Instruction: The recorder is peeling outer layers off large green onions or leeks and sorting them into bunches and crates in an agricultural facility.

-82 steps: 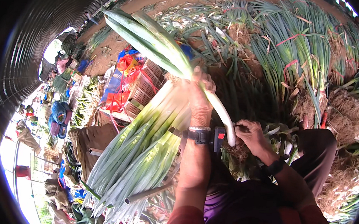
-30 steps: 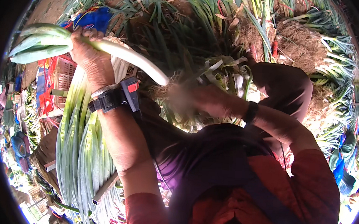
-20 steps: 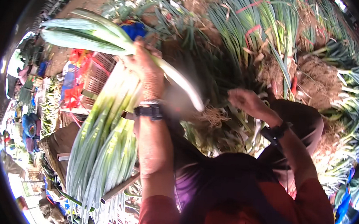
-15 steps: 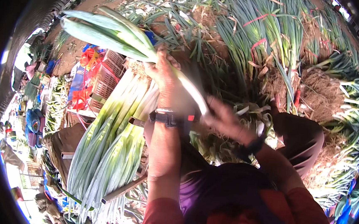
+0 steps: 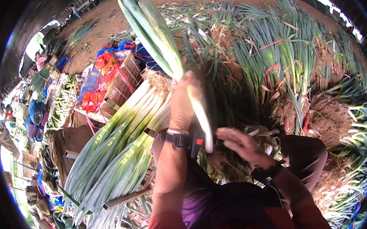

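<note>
Left hand (image 5: 183,101) is clamped around the stem of a single leek (image 5: 170,54); the leek is held aslant in front of the body, green leaves toward upper left, white end toward lower right. Right hand (image 5: 244,146) is held with fingers stretched out, just beside the white end; whether it is touched cannot be told. Hands are kept apart. A black strapped device (image 5: 177,139) is worn on the left wrist, a black band (image 5: 269,172) on the right. Left of the left forearm, a bundle of leeks (image 5: 112,156) is laid, roots up, leaves down, with a metal bar (image 5: 127,199) seen near its lower part. Farther left, a plastic basket (image 5: 124,77) is partly covered by red plastic (image 5: 94,102). Upper right, upright leek bunches (image 5: 298,58) are bound with red ties (image 5: 273,69); just below, a mass of brown roots (image 5: 330,112) is seen. Bare brown ground (image 5: 107,24) is visible at upper left.
</note>
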The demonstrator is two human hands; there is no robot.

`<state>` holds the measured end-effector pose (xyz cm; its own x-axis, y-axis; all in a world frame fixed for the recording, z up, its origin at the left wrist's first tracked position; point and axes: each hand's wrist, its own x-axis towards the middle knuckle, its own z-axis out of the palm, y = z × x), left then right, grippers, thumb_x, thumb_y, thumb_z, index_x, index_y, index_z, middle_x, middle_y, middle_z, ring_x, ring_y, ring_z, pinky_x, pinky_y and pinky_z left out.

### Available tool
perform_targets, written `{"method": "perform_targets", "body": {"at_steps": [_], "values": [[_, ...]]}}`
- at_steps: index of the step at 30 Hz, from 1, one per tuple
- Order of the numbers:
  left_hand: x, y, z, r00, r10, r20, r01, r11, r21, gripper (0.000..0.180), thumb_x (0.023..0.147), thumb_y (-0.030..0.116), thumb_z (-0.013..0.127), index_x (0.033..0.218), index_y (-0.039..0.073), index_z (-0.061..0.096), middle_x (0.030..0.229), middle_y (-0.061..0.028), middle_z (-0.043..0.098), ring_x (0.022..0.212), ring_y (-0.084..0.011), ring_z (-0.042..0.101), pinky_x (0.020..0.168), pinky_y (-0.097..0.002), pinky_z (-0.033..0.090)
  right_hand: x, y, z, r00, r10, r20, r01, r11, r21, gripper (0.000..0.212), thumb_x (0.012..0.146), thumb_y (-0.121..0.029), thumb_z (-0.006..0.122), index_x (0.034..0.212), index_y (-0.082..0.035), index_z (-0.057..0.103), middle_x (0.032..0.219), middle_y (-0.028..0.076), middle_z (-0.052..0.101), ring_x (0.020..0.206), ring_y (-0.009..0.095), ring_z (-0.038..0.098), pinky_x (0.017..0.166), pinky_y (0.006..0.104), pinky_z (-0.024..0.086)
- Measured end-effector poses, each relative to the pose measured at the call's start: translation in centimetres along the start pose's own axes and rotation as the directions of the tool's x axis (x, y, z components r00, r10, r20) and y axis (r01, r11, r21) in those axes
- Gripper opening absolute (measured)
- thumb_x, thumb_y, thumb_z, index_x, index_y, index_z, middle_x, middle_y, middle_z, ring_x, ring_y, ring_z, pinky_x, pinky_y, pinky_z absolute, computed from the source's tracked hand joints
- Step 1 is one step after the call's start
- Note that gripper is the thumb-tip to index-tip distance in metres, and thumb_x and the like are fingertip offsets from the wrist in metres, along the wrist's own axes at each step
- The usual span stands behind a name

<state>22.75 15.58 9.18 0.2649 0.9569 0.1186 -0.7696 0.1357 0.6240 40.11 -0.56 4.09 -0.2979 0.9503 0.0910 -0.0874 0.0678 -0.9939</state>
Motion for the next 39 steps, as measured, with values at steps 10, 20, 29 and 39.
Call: {"method": "perform_targets", "body": {"at_steps": [10,20,29,39], "values": [[-1.1,-4.4,0.0,1.000,-0.023,0.003,0.023,0.991,0.130,0.024,0.084,0.008,0.066,0.105,0.007,0.054,0.079,-0.0045,0.060,0.060,-0.0127,0.056,0.051,-0.0248,0.046,16.0,-6.0,-1.6,0.889,-0.284,-0.359,0.111,0.894,-0.433,0.043,0.090,-0.026,0.062,0.119,0.004,0.052,0.106,0.010,0.063,0.099,0.016,0.060,0.087,0.0274,0.047],[-1.0,-8.7,-1.5,0.994,0.097,-0.057,-0.067,0.918,0.391,0.024,0.096,0.033,0.053,0.092,0.009,0.053,0.060,0.0003,0.050,0.044,-0.0076,0.043,0.039,-0.0229,0.035,18.2,-1.5,-2.4,0.777,-0.334,-0.533,-0.076,0.791,-0.607,0.023,0.087,-0.009,0.053,0.101,0.006,0.060,0.090,0.022,0.063,0.078,0.029,0.061,0.075,0.0358,0.047],[-2.0,-7.7,0.7,0.970,-0.225,0.091,0.186,0.931,0.315,0.049,0.092,0.058,0.041,0.093,0.010,0.050,0.059,-0.0038,0.047,0.042,-0.0123,0.041,0.039,-0.0246,0.034,15.8,3.0,-14.9,0.915,-0.104,-0.390,0.127,0.991,0.033,0.019,0.093,-0.014,0.050,0.104,0.002,0.053,0.080,0.005,0.055,0.067,0.014,0.054,0.066,0.0333,0.050],[-2.8,-3.5,2.2,0.961,-0.239,0.138,0.239,0.971,0.019,0.083,0.085,0.074,0.028,0.133,0.007,0.041,0.070,-0.0012,0.050,0.056,-0.0106,0.045,0.048,-0.0230,0.038,1.9,-1.3,-2.6,0.958,0.288,0.010,-0.282,0.944,-0.172,0.050,0.092,-0.025,0.059,0.132,0.000,0.044,0.121,0.011,0.056,0.114,0.019,0.051,0.097,0.0336,0.042]]}}
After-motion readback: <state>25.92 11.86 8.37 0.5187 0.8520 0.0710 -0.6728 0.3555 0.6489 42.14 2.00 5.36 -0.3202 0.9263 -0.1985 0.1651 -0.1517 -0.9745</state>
